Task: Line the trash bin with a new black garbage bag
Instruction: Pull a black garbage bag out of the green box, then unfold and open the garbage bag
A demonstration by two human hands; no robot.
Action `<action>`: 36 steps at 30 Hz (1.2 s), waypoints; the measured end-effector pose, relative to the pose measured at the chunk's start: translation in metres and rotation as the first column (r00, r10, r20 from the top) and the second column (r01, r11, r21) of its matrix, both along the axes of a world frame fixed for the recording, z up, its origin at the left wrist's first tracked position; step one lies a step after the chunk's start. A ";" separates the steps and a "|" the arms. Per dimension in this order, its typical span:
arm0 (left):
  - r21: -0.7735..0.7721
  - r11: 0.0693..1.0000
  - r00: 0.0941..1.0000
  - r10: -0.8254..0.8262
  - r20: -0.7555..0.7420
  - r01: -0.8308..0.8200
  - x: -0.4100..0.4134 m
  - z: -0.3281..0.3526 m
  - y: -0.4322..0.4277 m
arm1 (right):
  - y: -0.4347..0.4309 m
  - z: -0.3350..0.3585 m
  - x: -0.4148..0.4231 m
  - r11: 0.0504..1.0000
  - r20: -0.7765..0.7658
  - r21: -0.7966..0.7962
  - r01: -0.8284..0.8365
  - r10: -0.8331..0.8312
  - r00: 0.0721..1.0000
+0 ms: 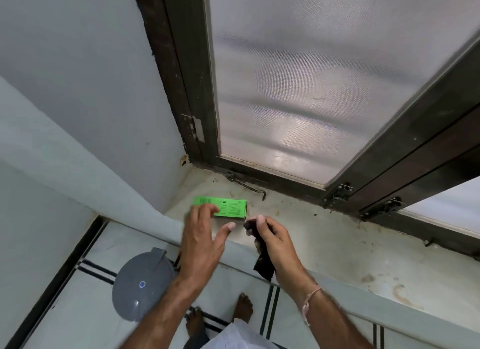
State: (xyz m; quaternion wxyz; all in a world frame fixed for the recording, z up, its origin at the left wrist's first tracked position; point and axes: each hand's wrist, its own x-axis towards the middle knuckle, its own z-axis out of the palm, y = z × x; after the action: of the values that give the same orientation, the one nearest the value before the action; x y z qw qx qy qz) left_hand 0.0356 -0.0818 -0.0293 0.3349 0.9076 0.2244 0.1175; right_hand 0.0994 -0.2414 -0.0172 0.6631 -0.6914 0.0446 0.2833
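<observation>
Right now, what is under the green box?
The green box lies on the stained window ledge. Nothing else shows beneath it. The fingers of the left hand hide its left end, so what lies under that end cannot be seen.

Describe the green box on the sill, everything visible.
The green box is a small oblong carton, cardboard by the look, bright green with black print and a barcode on top. It lies flat on the stained window sill near its left corner, long side along the frame. Straight fingers of the left hand cover its left end; whether they touch is unclear.
</observation>
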 end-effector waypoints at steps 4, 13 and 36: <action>-0.786 0.597 0.983 0.021 -0.184 -0.160 -0.028 0.028 -0.027 | 0.031 0.015 -0.032 0.994 -0.126 0.108 0.028 -0.015 0.992; -0.856 0.354 0.890 0.395 -0.229 -0.377 -0.094 0.039 0.015 | 0.105 0.021 -0.104 0.989 -0.213 0.128 -0.072 0.099 0.972; -0.873 0.394 0.912 0.393 -0.122 -0.287 -0.459 0.029 0.270 | 0.301 0.044 -0.417 0.984 -0.191 0.171 0.045 -0.011 0.981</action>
State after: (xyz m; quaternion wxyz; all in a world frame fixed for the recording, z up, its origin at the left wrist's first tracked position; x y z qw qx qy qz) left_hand -0.4236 0.1880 0.0000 0.7306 0.5334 0.4147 0.0986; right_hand -0.3178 0.0600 0.0270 0.7178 -0.5998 0.0922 0.3413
